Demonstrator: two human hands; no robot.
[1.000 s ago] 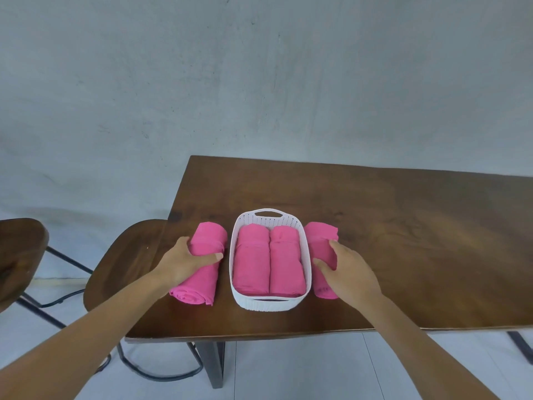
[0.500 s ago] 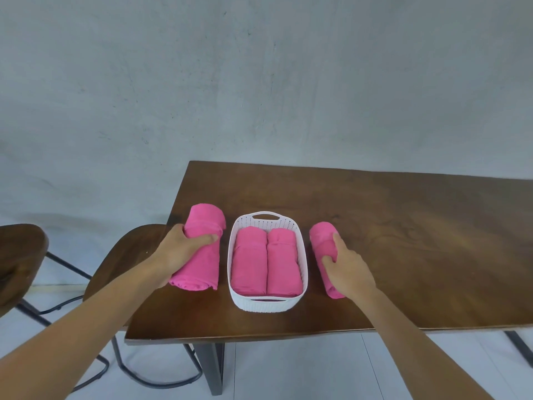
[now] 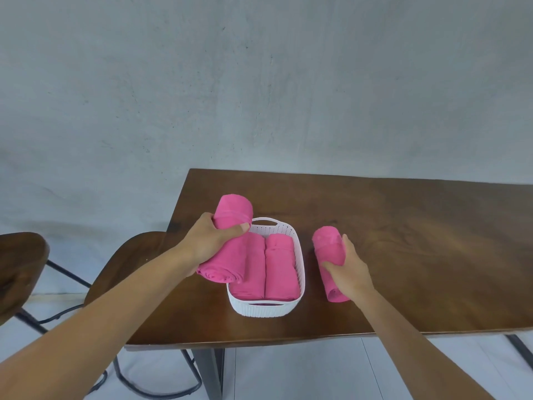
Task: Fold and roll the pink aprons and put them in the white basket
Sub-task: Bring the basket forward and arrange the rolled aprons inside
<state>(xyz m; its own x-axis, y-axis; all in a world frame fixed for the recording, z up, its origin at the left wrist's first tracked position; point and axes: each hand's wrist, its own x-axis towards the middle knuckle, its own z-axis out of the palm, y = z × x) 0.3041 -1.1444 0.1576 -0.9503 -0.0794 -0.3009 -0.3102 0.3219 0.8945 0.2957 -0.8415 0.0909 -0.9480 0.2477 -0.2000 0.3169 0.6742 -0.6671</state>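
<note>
Nearest, in the white basket (image 3: 300,272) on the bench (image 3: 403,255): two rolled pink aprons (image 3: 281,267) side by side, so roughly half done. Grips a third roll (image 3: 230,210) in the left hand (image 3: 212,241), raised over the basket's left rim. Wraps the right hand (image 3: 350,269) round the fourth roll (image 3: 328,243), just right of the basket, seemingly on the bench. Left to do: both rolls in.

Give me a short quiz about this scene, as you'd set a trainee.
1. How many pink rolls lie inside the white basket?
2. The apron roll in the left hand is: A resting on a stool, B lifted at the basket's left rim, C on the floor.
3. True or false: the right hand holds nothing.
Key: 1 two; 2 B; 3 false, it grips a second roll on the table.
</note>
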